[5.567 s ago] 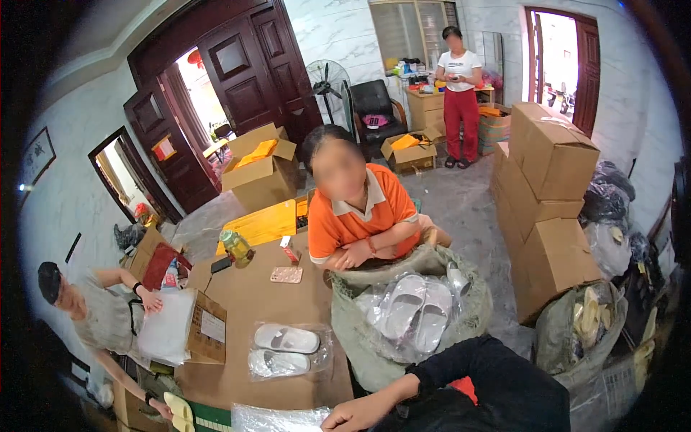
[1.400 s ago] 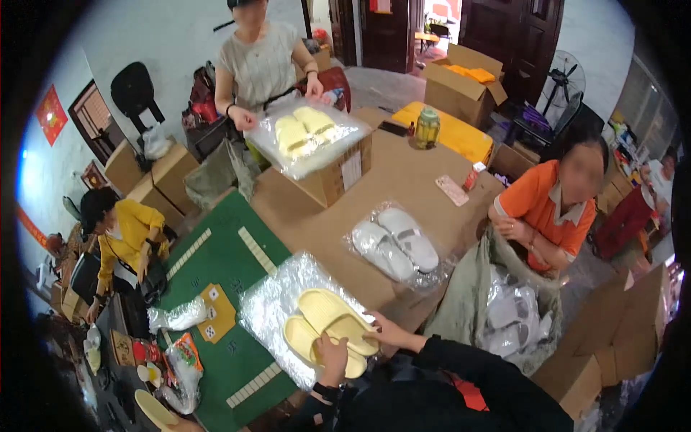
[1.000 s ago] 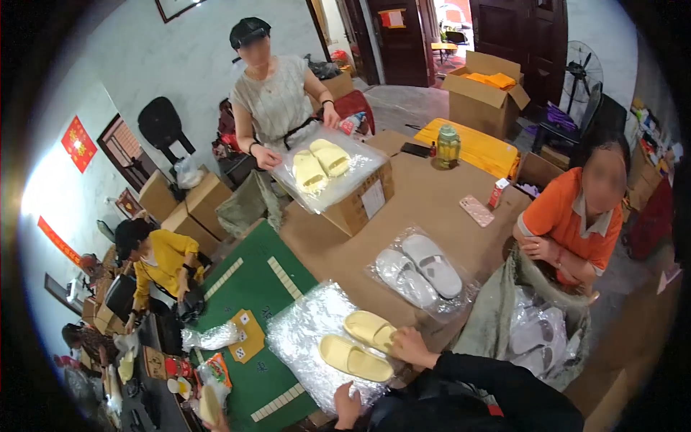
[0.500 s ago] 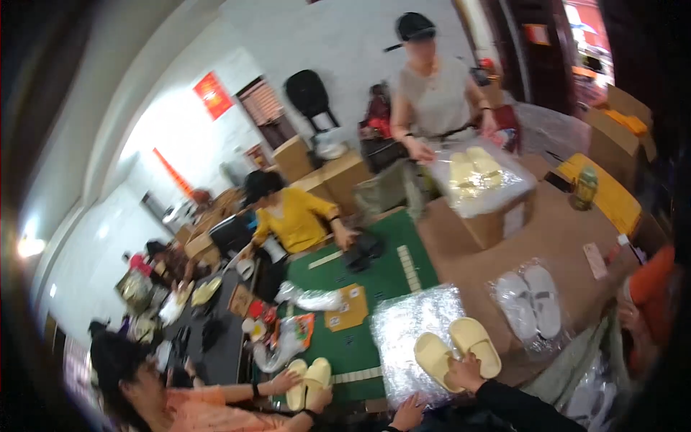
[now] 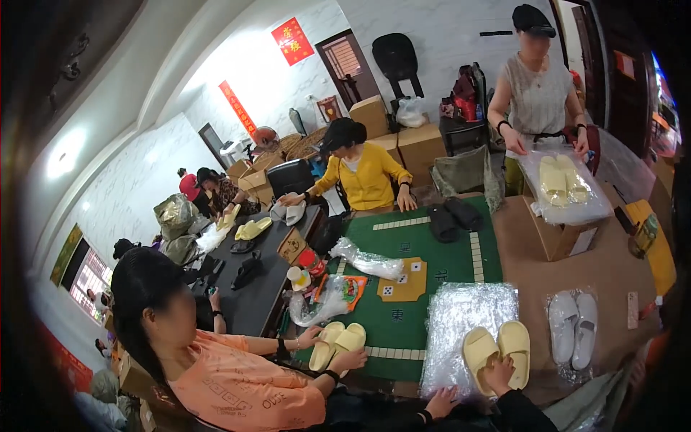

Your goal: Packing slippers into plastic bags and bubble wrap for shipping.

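Observation:
A pair of pale yellow slippers lies at the near edge of the table, partly on a stack of clear plastic bags. My right hand, in a dark sleeve, reaches into the heel ends of the pair, its fingers curled on the slippers where they meet. By the lower edge of the bag stack, my left hand rests with its fingers stretched out, holding nothing. To the right, a pair of white slippers lies in a clear bag on the brown tabletop.
At left, a person in orange holds another yellow pair. Across the green mat, a person in yellow sits near dark slippers. At the far right, a standing person handles bagged yellow slippers over a cardboard box. A phone lies at right.
The view has swung left, so the scene sits further right. The person in yellow has taken a hand off the dark slippers. My right hand stays on the yellow pair.

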The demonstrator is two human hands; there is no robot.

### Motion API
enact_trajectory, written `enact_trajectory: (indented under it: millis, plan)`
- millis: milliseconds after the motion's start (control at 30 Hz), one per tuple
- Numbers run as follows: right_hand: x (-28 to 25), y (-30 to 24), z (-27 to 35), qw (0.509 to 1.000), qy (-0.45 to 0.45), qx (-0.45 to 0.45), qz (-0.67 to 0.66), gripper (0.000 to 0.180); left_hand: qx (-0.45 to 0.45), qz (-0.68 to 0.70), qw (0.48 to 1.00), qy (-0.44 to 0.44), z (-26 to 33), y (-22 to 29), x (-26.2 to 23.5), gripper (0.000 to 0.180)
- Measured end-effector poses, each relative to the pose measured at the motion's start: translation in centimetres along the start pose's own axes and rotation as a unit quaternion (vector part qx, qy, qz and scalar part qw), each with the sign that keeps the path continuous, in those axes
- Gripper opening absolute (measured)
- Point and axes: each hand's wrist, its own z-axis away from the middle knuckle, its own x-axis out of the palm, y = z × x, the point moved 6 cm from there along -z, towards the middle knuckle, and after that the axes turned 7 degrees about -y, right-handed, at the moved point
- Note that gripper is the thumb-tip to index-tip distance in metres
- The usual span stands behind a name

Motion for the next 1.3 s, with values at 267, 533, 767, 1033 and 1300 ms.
enact_trajectory:
  millis: [267, 533, 767, 1033, 1300]
  plan:
    - [-1.4, 0.2, -0.7, 0.996, 0.050, -0.005, -0.072, 0.025, 0.025, 0.085, 0.980, 0.177, 1.0, -2.9, -2.0, 0.037]
    - [-2.7, -0.4, 3.9, 0.940, -0.055, -0.236, -0.240, 0.037, 0.167, 0.085, 0.940, 0.284, 1.2, -4.1, -11.0, 0.030]
    - [-3.2, 0.5, 7.5, 0.936, -0.221, -0.138, -0.236, 0.042, 0.212, 0.094, 0.933, 0.274, -2.8, -6.2, -12.3, 0.029]
    - [-4.7, 1.9, 10.9, 0.856, -0.274, -0.050, -0.436, 0.040, 0.186, 0.124, 0.941, 0.254, -4.8, -7.2, -13.3, 0.028]
    - [-7.3, 2.1, 13.4, 0.786, -0.325, -0.123, -0.511, 0.041, 0.104, 0.181, 0.956, 0.205, -4.2, -8.5, -11.9, 0.026]
